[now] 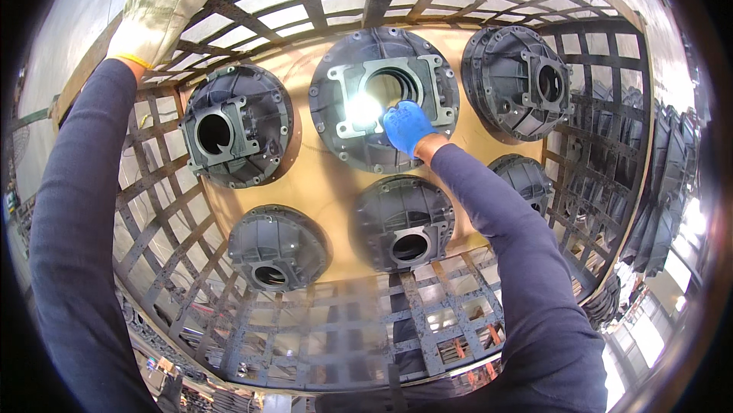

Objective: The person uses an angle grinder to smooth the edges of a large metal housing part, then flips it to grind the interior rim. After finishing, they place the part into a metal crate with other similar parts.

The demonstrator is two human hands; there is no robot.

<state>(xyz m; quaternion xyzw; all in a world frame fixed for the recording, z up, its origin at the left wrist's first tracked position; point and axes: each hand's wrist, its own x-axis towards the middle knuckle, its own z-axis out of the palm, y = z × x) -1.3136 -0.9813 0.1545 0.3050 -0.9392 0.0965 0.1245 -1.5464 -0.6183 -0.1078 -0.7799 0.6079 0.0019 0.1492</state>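
My right hand (pixel 410 127), in a blue glove, reaches down to the large dark metal housing (pixel 336 54) at the middle back. Its fingers are curled at the lower edge of the housing's round opening. A bright white glare lies just left of these fingers and hides the flange there. My left hand (pixel 169 4), in a cream work glove with an orange cuff edge, is raised at the upper left by the crate's side. Its fingers look closed at the picture's top edge, beside a dark grey piece that is mostly cut off.
Several similar housings (pixel 267 119) stand around the middle one on a tan board (pixel 321 184). A rusty metal lattice crate (pixel 534 367) surrounds them. Another housing (pixel 523 77) stands at the back right. Beyond the right wall are stacked dark metal parts (pixel 663 191).
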